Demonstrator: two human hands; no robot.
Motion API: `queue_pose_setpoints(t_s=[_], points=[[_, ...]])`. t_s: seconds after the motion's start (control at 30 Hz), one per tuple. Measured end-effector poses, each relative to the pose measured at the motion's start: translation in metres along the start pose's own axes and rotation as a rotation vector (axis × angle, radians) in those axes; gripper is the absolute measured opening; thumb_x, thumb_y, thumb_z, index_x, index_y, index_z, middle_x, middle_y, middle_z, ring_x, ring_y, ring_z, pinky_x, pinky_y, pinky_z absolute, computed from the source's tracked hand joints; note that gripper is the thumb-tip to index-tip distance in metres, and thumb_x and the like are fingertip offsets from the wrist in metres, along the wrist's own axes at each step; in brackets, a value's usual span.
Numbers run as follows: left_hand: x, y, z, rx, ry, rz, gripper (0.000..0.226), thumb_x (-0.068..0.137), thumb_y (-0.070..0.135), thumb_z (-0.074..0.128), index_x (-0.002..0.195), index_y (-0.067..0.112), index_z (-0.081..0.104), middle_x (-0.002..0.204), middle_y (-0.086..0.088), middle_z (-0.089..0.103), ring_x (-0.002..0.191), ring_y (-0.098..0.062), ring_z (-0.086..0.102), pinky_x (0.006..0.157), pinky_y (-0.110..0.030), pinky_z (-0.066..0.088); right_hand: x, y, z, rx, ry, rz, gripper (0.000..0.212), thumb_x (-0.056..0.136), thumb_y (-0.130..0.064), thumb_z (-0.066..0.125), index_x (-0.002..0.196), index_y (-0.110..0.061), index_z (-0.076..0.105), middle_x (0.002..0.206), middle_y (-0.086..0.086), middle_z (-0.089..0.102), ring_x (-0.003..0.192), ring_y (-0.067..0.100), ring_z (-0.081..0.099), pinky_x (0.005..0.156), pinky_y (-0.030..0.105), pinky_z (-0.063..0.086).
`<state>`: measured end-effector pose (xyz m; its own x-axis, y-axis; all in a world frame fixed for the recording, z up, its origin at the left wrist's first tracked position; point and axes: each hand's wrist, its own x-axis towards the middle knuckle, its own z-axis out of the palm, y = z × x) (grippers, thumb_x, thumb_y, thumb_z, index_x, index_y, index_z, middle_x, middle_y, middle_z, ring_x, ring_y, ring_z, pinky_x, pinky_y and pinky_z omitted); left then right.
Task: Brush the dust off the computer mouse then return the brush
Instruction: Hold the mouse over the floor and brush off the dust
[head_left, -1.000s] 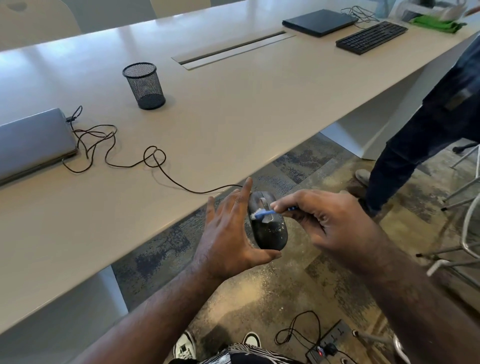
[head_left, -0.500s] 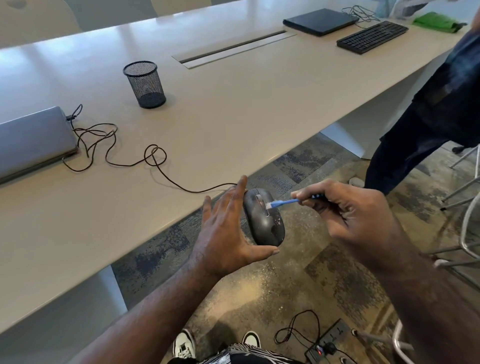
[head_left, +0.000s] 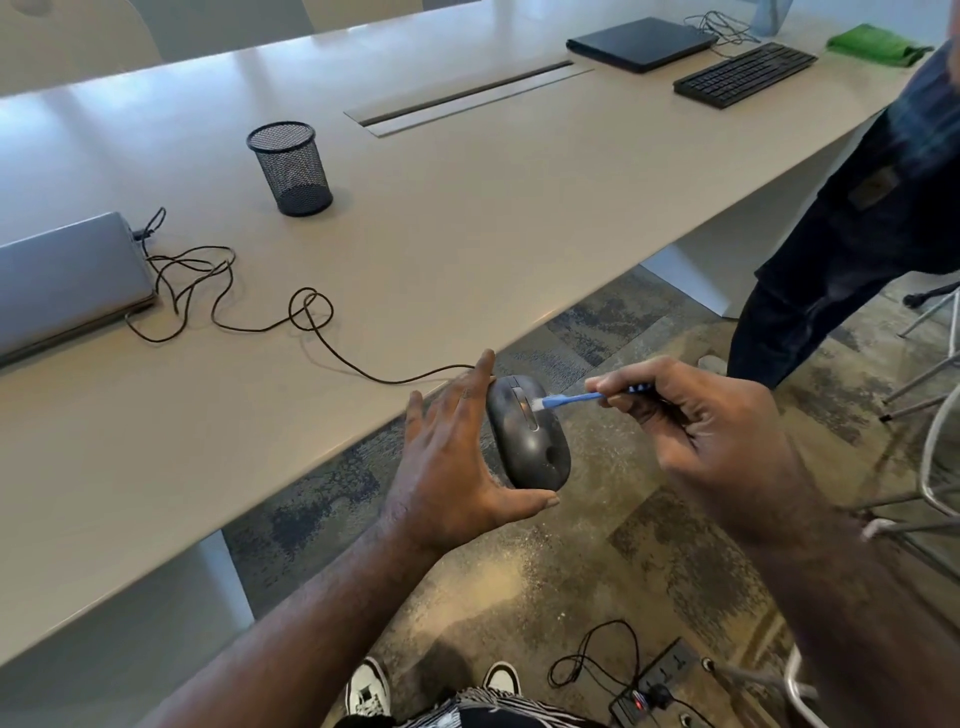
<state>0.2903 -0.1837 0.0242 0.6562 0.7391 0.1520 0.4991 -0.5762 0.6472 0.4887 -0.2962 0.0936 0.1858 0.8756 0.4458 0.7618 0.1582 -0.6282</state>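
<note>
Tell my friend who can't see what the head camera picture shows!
A left hand holds a dark computer mouse beside a table while the right hand brushes near its wheel with a small blue brush.

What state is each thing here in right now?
Dark grey computer mouse: held off the table by left hand.
Small blue brush: in right hand, bristles on mouse.
Silver laptop: closed.
Black laptop: closed.
Black mesh cup: upright.
</note>
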Motion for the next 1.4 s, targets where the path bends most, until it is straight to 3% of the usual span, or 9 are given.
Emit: queue_pose_setpoints(t_s=[0.1, 0.3, 0.47, 0.57, 0.7, 0.8, 0.87, 1.0, 1.4], points=[[0.001, 0.000, -0.001, -0.010, 0.006, -0.006, 0.137, 0.055, 0.076, 0.073, 0.154, 0.034, -0.012, 0.153, 0.008, 0.033, 0.145, -0.007, 0.022, 0.121, -0.054, -0.003, -0.002, 0.000, 0.003, 0.001, -0.073, 0.006, 0.020, 0.089, -0.011, 0.068, 0.105, -0.020, 0.073, 0.099, -0.009, 0.076, 0.088, 0.005, 0.073, 0.072, 0.029, 0.061], [-0.001, -0.004, -0.003, -0.008, 0.004, -0.041, 0.139, 0.054, 0.078, 0.072, 0.155, 0.032, -0.012, 0.153, 0.007, 0.034, 0.144, -0.006, 0.022, 0.121, -0.054, -0.003, -0.004, 0.003, -0.008, -0.037, -0.153, -0.012, 0.017, 0.088, -0.012, 0.070, 0.100, -0.023, 0.073, 0.088, -0.014, 0.073, 0.070, 0.004, 0.066, 0.058, 0.008, 0.047], [0.001, -0.002, -0.003, -0.023, 0.016, -0.049, 0.138, 0.054, 0.077, 0.073, 0.156, 0.031, -0.009, 0.152, 0.007, 0.034, 0.144, -0.008, 0.023, 0.121, -0.054, -0.001, -0.006, -0.003, -0.008, 0.058, -0.107, -0.038, 0.017, 0.090, -0.025, 0.064, 0.106, -0.026, 0.072, 0.095, -0.011, 0.076, 0.077, 0.005, 0.071, 0.064, 0.014, 0.054], [0.003, 0.000, -0.003, -0.037, 0.029, -0.058, 0.139, 0.053, 0.077, 0.074, 0.156, 0.031, -0.008, 0.154, 0.006, 0.034, 0.143, -0.007, 0.023, 0.122, -0.053, 0.000, -0.009, -0.002, -0.002, 0.062, -0.141, -0.031, 0.020, 0.089, -0.029, 0.059, 0.106, -0.032, 0.070, 0.088, -0.009, 0.075, 0.058, 0.006, 0.060, 0.050, 0.009, 0.043], [0.003, -0.003, -0.006, -0.054, 0.044, -0.088, 0.140, 0.051, 0.078, 0.075, 0.156, 0.031, -0.006, 0.155, 0.005, 0.033, 0.141, -0.005, 0.023, 0.122, -0.054, 0.003, -0.010, 0.002, -0.006, -0.035, -0.119, -0.012, 0.015, 0.087, -0.009, 0.073, 0.099, -0.018, 0.075, 0.081, -0.023, 0.065, 0.061, -0.008, 0.057, 0.050, 0.001, 0.036], [0.003, -0.003, -0.007, -0.060, 0.047, -0.096, 0.140, 0.050, 0.078, 0.074, 0.156, 0.032, -0.005, 0.152, 0.006, 0.037, 0.141, -0.009, 0.028, 0.121, -0.055, 0.006, -0.012, 0.008, -0.009, -0.031, -0.056, 0.077, 0.023, 0.087, -0.004, 0.069, 0.100, -0.023, 0.073, 0.085, -0.015, 0.072, 0.060, 0.005, 0.066, 0.045, 0.019, 0.050], [0.002, -0.001, -0.007, -0.055, 0.048, -0.091, 0.139, 0.049, 0.079, 0.072, 0.156, 0.033, -0.005, 0.151, 0.006, 0.038, 0.141, -0.010, 0.029, 0.120, -0.055, 0.008, -0.014, 0.006, -0.009, 0.069, 0.016, 0.131, 0.016, 0.089, -0.013, 0.068, 0.101, -0.023, 0.072, 0.088, -0.011, 0.076, 0.071, 0.013, 0.074, 0.057, 0.029, 0.060], [0.003, 0.001, -0.007, -0.070, 0.048, -0.081, 0.138, 0.049, 0.080, 0.070, 0.155, 0.034, -0.006, 0.152, 0.003, 0.037, 0.137, -0.008, 0.028, 0.118, -0.057, 0.016, -0.014, -0.001, 0.002, 0.444, 0.040, 0.342, 0.016, 0.086, -0.023, 0.063, 0.098, -0.018, 0.071, 0.092, -0.004, 0.078, 0.084, 0.014, 0.076, 0.075, 0.024, 0.061], [0.002, 0.002, -0.005, -0.089, 0.018, -0.072, 0.137, 0.050, 0.077, 0.074, 0.154, 0.038, -0.006, 0.150, 0.007, 0.038, 0.140, -0.009, 0.029, 0.119, -0.057, 0.012, -0.007, 0.021, 0.011, 0.453, 0.204, 0.429, 0.014, 0.094, -0.011, 0.062, 0.105, -0.012, 0.070, 0.097, 0.003, 0.078, 0.087, 0.017, 0.076, 0.078, 0.030, 0.062]])
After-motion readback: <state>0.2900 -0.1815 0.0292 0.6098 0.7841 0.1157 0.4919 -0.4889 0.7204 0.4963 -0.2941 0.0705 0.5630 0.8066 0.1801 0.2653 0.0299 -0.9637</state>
